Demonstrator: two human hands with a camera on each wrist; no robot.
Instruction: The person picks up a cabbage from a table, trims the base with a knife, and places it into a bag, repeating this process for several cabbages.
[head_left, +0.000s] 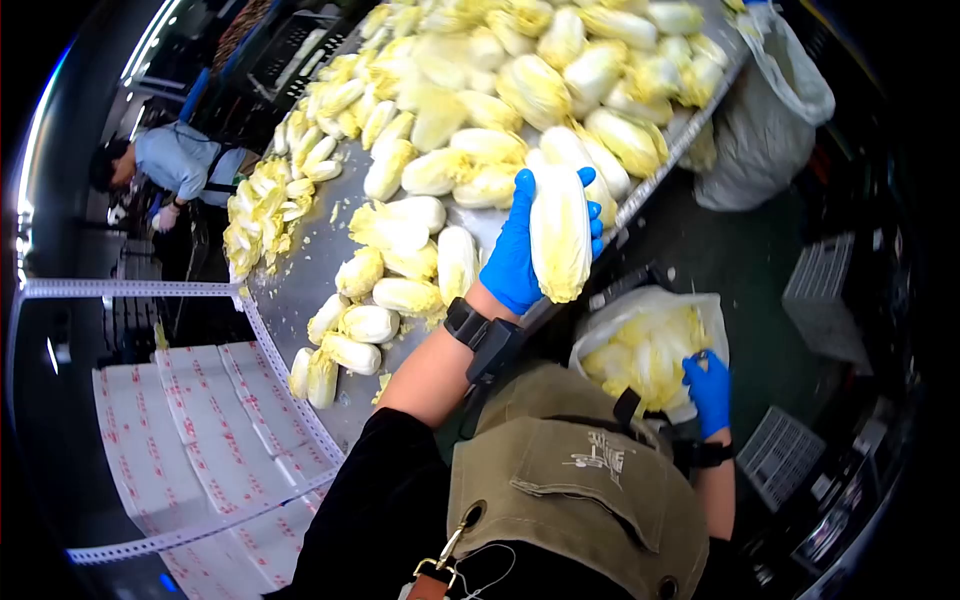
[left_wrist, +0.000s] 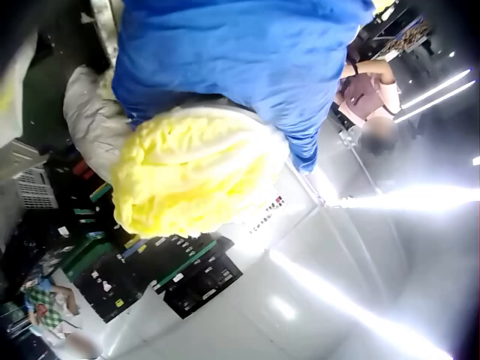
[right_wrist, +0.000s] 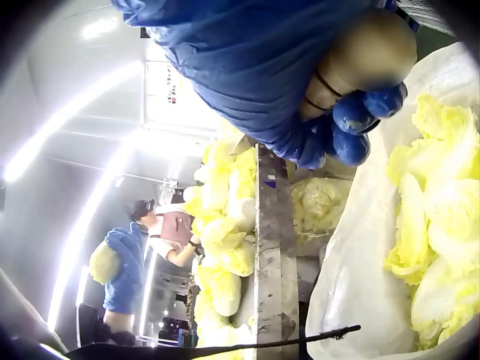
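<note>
My blue-gloved left hand (head_left: pixel 512 258) holds a napa cabbage (head_left: pixel 561 240) upright above the table's near edge, thumb and fingers wrapped about its sides. In the left wrist view its frilly yellow leaf end (left_wrist: pixel 195 172) sticks out beneath the glove (left_wrist: pixel 240 60). Beside a white bag (head_left: pixel 716 318) of loose cabbage leaves (head_left: pixel 645 350) is my right hand (head_left: pixel 708 390), gloved in blue too. Its fingers curl round a tan wooden handle (right_wrist: pixel 324 91) with dark bands, as the right wrist view shows; the handle's end is blurred and the rest of the tool is hidden.
Many napa cabbages (head_left: pixel 490 110) cover the metal table (head_left: pixel 400 350). A grey-white sack (head_left: pixel 755 140) stands past its right edge. White boxes with red print (head_left: pixel 200 430) are stacked at left behind a perforated rail (head_left: pixel 290 380). Plastic crates (head_left: pixel 780 455) lie at right. A person (head_left: pixel 180 160) works across the table.
</note>
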